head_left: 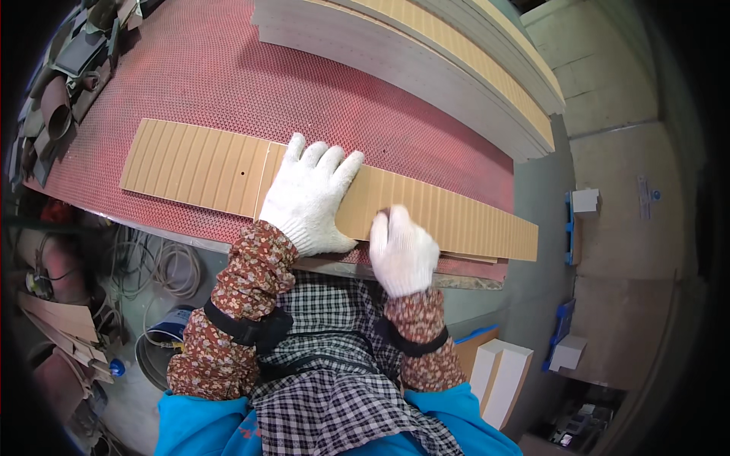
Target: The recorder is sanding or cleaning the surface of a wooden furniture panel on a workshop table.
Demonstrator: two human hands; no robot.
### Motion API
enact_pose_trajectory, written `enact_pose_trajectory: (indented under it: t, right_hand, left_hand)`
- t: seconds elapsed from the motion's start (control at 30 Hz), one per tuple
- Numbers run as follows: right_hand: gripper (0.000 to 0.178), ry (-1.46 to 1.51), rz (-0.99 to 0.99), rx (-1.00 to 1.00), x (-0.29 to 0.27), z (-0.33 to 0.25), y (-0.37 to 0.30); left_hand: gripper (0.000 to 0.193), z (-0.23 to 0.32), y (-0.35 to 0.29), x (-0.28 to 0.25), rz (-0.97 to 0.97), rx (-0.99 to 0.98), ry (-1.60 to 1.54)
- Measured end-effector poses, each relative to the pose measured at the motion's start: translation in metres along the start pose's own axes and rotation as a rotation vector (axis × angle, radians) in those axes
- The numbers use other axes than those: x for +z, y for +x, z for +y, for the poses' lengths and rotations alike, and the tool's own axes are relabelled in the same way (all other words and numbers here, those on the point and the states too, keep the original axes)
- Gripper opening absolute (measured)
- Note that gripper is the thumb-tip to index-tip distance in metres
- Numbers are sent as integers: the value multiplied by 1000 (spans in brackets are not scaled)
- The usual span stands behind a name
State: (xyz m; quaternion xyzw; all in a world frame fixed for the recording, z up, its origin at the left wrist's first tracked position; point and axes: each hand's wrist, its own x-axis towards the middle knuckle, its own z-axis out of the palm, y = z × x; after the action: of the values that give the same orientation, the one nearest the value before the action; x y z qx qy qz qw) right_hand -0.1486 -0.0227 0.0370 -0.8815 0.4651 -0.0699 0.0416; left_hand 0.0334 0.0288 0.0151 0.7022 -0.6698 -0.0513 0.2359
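Observation:
A long tan board with crosswise grooves lies across the red mesh-covered table. It has a small dark spot near its left part and a pale line running across it. My left hand, in a white knitted glove, is open and pressed flat on the board, fingers pointing to the far edge. To its right, my gloved right hand is closed over the board's near edge. A sliver of something dark reddish-brown shows at its fingertips; the hand hides the rest, and it is slightly blurred.
Stacked long boards with grey sides lie along the table's far right. Curled dark sheets and rolls crowd the left edge. On the floor at lower left are a coiled hose and a bucket. White blocks stand at lower right.

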Motion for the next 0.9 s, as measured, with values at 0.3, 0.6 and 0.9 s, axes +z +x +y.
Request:
enact_pose_trajectory:
  t: [0.3, 0.6, 0.9]
  right_hand:
    - [36, -144, -64, 80, 12, 8, 88]
    - [20, -4, 81, 8, 9, -3, -16]
    - [17, 161, 108, 26, 2, -11, -55]
  left_hand:
    - [110, 0, 3, 0, -16, 18, -32]
    - [104, -3, -2, 6, 105, 26, -22]
    - [104, 0, -2, 3, 100, 32, -15]
